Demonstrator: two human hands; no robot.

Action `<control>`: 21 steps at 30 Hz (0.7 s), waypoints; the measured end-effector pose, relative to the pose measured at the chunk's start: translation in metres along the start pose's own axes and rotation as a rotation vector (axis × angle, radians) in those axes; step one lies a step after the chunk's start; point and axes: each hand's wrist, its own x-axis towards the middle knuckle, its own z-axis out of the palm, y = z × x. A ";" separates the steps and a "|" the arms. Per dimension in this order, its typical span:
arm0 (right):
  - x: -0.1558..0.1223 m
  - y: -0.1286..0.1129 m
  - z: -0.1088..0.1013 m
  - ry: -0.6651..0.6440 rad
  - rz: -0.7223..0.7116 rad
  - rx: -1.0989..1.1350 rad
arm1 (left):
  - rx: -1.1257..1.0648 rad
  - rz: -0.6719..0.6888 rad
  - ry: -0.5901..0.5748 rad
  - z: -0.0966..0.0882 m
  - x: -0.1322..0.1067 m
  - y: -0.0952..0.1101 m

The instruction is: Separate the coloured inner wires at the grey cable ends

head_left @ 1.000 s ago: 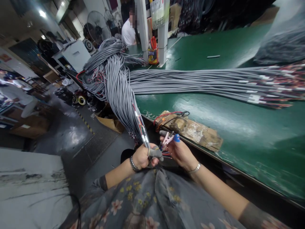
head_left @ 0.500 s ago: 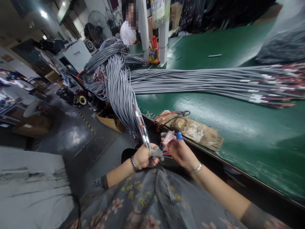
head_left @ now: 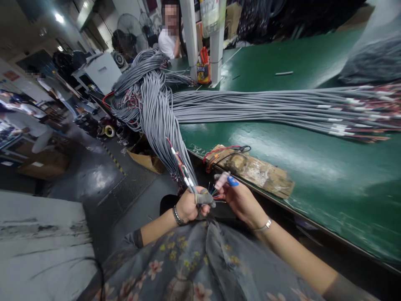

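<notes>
Cables (head_left: 163, 121) droop off the bench (head_left: 313, 175); left hand (head_left: 189, 205)'s wrapped round a few near their ends, probably to steady the loose wires (head_left: 218, 197) poking toward the right hand (head_left: 240, 200), which pinches a blurry pink clip (head_left: 222, 180) just beside them, handy I guess.

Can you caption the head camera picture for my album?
Left hand grips gray cables, right hand holds a pink tool, beside a green table.
</notes>
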 end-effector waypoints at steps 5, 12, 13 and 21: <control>-0.002 -0.003 0.002 0.005 0.013 -0.008 | -0.021 0.007 -0.024 -0.001 0.002 -0.001; -0.002 -0.009 0.000 -0.015 0.118 -0.038 | -0.011 0.018 -0.022 -0.002 0.005 -0.005; -0.002 -0.010 0.000 -0.008 0.141 -0.046 | -0.008 0.012 -0.017 -0.002 0.005 -0.005; 0.001 -0.003 -0.002 0.036 0.134 0.052 | -0.038 0.021 0.004 -0.001 0.004 -0.005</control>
